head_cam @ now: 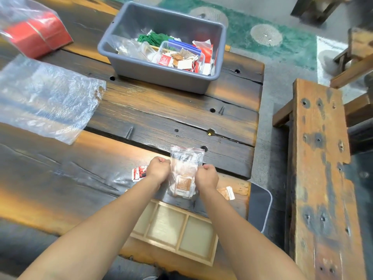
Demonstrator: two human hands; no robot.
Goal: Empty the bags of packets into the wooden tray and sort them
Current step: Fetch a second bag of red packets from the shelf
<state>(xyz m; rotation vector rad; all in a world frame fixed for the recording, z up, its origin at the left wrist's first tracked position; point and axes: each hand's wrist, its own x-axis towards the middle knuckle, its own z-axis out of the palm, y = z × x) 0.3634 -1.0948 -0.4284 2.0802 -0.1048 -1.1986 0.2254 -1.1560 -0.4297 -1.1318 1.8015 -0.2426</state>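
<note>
A clear zip bag with a red seal strip holds orange-brown packets and hangs upside down just above the table. My left hand grips its left edge and my right hand grips its right edge. Orange packets are bunched at the bag's lower end, near the far rim of the wooden tray. The tray has several compartments and lies at the table's near edge, partly under my forearms. Red and white packets lie left of my left hand. One orange packet lies right of my right hand.
A grey plastic bin at the back holds more bags and loose packets. A crumpled clear bag lies at the left, and a bag with red boxes at the far left. A wooden bench stands right of the table.
</note>
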